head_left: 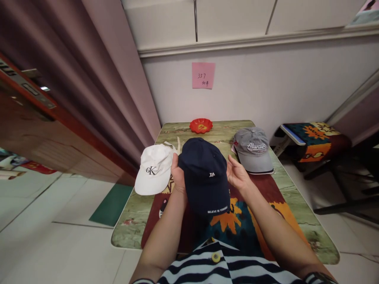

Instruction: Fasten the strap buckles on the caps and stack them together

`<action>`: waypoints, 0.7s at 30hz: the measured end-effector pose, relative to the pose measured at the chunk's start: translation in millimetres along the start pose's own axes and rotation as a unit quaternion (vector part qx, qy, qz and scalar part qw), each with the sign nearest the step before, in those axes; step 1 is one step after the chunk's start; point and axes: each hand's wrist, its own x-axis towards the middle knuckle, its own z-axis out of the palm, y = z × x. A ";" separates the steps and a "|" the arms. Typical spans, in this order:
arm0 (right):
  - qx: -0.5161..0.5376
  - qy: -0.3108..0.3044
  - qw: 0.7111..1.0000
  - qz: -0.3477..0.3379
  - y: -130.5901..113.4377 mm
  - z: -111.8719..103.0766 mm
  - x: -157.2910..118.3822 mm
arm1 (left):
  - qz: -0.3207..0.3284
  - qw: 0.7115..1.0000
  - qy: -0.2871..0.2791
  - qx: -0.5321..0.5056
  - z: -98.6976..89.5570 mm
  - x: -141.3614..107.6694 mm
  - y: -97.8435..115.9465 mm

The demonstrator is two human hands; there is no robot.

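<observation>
A navy blue cap with small white lettering is held up over the table, its brim toward me. My left hand grips its left side, the fingers hidden behind the cap. At the cap's right side is my right hand, palm turned up and fingers loosely apart, with the fingertips at the cap's edge. A white cap with black letters lies left of my left hand. Beyond my right hand sits a grey cap marked "Always".
A red scalloped dish stands at the back of the green table, which bears a patterned cloth. A pink note is on the wall. A wooden door and curtain are left; a stool with patterned cloth is right.
</observation>
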 end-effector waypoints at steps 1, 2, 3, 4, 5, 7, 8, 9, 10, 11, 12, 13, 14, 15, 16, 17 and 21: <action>0.002 -0.017 1.000 0.008 3.8 -0.7 -7.9 | 0.007 1.000 0.006 0.001 0.2 2.8 3.0; 0.007 -0.026 0.999 0.022 10.2 -2.0 -16.5 | 0.018 1.000 0.014 0.003 0.3 5.4 5.3; 0.015 -0.028 0.999 0.042 19.0 -3.7 -25.5 | 0.031 0.999 0.022 0.004 0.2 7.8 6.8; 0.023 -0.022 0.998 0.060 29.3 -5.7 -34.1 | 0.045 0.999 0.030 0.005 -0.2 9.7 7.3; 0.032 -0.006 0.997 0.066 40.0 -7.6 -41.9 | 0.058 0.998 0.037 0.003 -1.1 11.3 6.8; 0.043 0.021 0.997 0.061 57.0 -9.5 -52.9 | 0.072 0.996 0.047 -0.001 -4.2 12.9 2.4; 0.045 0.033 0.997 0.051 60.8 -8.9 -55.5 | 0.066 0.997 0.051 -0.003 -6.5 12.9 -1.6; 0.042 0.044 0.997 0.038 60.5 -7.1 -56.3 | 0.053 0.997 0.053 -0.005 -9.3 12.3 -6.7; 0.036 0.053 0.998 0.021 55.6 -4.3 -55.5 | 0.033 0.998 0.051 -0.006 -12.6 11.1 -12.9; 0.027 0.060 0.998 0.002 46.5 -0.8 -53.6 | 0.010 0.999 0.045 -0.007 -16.6 9.5 -20.0; 0.016 0.065 0.997 -0.022 33.6 3.1 -51.1 | -0.018 0.999 0.036 -0.004 -21.1 7.4 -27.7; 0.002 0.066 0.997 -0.049 17.7 7.1 -48.4 | -0.045 0.999 0.026 0.005 -26.3 5.0 -35.9; -0.013 0.066 0.994 -0.081 -0.3 10.5 -46.0 | -0.069 0.997 0.018 0.025 -31.8 2.3 -44.2; -0.028 0.066 0.990 -0.118 -19.4 12.9 -44.0 | -0.087 0.994 0.015 0.060 -37.6 -0.5 -52.3; -0.047 0.069 0.984 -0.157 -38.8 13.8 -42.5 | -0.091 0.990 0.020 0.107 -43.2 -3.4 -59.8; -0.069 0.074 0.976 -0.195 -57.6 12.7 -41.4 | -0.083 0.983 0.026 0.161 -48.3 -6.5 -66.4; -0.114 0.127 0.929 -0.329 -112.5 -19.1 -36.1 | -0.019 0.938 0.000 0.345 -60.3 -17.8 -81.9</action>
